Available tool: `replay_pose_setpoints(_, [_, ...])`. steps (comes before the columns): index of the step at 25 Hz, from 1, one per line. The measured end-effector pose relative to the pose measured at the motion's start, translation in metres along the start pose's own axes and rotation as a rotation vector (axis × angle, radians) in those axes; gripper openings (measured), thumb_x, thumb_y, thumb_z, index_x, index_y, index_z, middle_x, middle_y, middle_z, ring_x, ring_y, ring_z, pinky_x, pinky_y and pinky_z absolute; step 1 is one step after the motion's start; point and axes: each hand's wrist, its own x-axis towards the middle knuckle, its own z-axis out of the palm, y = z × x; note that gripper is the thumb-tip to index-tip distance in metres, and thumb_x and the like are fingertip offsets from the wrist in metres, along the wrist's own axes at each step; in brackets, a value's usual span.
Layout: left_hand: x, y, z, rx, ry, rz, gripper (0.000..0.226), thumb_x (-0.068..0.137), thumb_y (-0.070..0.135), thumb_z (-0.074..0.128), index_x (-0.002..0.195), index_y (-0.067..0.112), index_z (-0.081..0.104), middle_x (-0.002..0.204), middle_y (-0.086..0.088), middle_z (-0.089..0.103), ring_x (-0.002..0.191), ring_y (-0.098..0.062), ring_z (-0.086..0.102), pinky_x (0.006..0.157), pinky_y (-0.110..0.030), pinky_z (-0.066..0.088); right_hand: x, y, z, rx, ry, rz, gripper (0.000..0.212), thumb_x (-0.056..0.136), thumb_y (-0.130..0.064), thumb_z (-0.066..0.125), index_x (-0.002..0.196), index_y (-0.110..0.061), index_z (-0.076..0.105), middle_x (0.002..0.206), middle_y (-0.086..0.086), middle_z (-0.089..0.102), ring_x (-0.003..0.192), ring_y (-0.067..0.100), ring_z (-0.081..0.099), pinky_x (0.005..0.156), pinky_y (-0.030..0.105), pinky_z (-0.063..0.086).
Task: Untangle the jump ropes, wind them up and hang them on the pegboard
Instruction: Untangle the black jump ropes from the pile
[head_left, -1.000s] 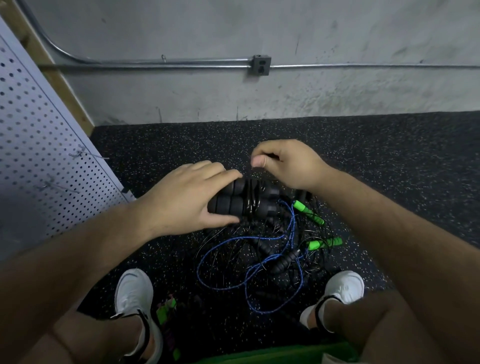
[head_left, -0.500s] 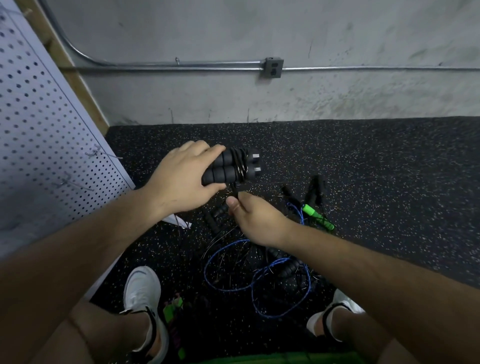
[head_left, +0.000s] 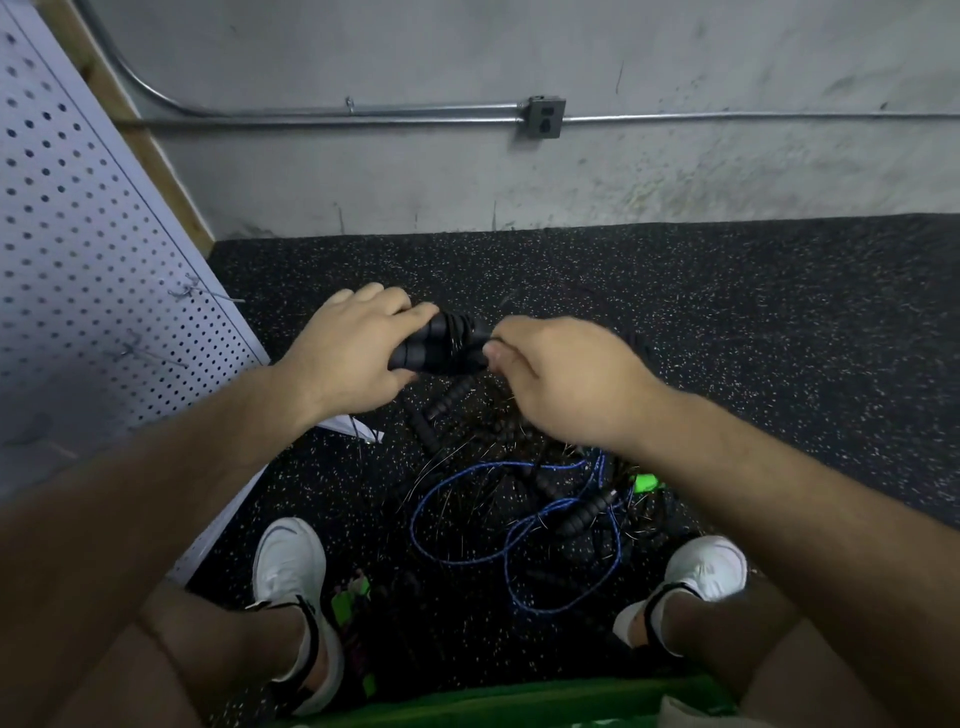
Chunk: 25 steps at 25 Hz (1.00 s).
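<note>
My left hand (head_left: 353, 348) grips a pair of black foam jump rope handles (head_left: 441, 345) held together, with black rope wound around them. My right hand (head_left: 561, 374) pinches that black rope right beside the handles' free end. Below on the floor lies a tangle of ropes: a blue rope (head_left: 514, 525) in loose loops, black foam handles (head_left: 582, 514) and a green handle (head_left: 647, 483) partly hidden under my right forearm. The white pegboard (head_left: 78, 270) leans at the left with metal hooks (head_left: 208, 296) sticking out.
Black speckled rubber flooring (head_left: 727, 322) runs to a grey concrete wall with a metal conduit and outlet box (head_left: 545, 117). My two white shoes (head_left: 291, 566) flank the rope pile. Another green-handled rope (head_left: 353, 597) lies by the left shoe. Green fabric shows at the bottom edge.
My right hand came up from under the handles to their right end, carrying the rope around. The left hand has kept its grip on the handles.
</note>
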Motion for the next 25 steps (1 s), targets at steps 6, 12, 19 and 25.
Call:
replay_pose_setpoints(6, [-0.01,0.034,-0.008,-0.155,-0.078,0.203,0.071,0.081,0.047,0.075,0.144,0.027,0.048,0.12,0.011,0.054,0.112,-0.012,0.047,0.101,-0.036,0.039,0.025,0.047,0.0,-0.223,0.11,-0.046,0.027,0.106,-0.04,0.042,0.112,-0.023,0.063,0.092,-0.005,0.067,0.083,0.021,0.061,0.063,0.031,0.037])
replay_pose_setpoints(12, [-0.013,0.055,-0.037,-0.463,-0.052,0.156,0.067,0.08,0.044,0.079,0.139,0.028,0.051,0.117,0.016,0.054,0.11,-0.006,0.046,0.102,-0.029,0.037,0.034,0.074,0.011,0.309,0.002,-0.058,0.009,0.098,-0.024,0.063,0.097,-0.015,0.064,0.085,-0.009,0.068,0.079,0.008,0.063,0.071,0.029,0.047])
replay_pose_setpoints(19, [0.006,0.044,-0.049,-0.447,0.14,-0.127,0.083,0.081,0.049,0.078,0.152,0.025,0.042,0.134,0.004,0.056,0.128,-0.017,0.046,0.112,-0.039,0.037,0.032,0.018,0.062,0.622,-0.05,0.133,0.025,0.108,-0.017,0.041,0.088,-0.016,0.056,0.068,-0.002,0.052,0.05,0.002,0.044,0.049,0.024,0.038])
replay_pose_setpoints(25, [0.015,0.007,-0.038,-0.351,0.206,-0.279,0.085,0.081,0.046,0.079,0.153,0.024,0.041,0.129,-0.002,0.058,0.122,-0.025,0.049,0.106,-0.045,0.042,0.022,-0.001,0.068,0.749,-0.273,0.161,0.02,0.109,-0.019,0.038,0.096,-0.015,0.053,0.074,-0.003,0.052,0.057,0.005,0.047,0.048,0.016,0.039])
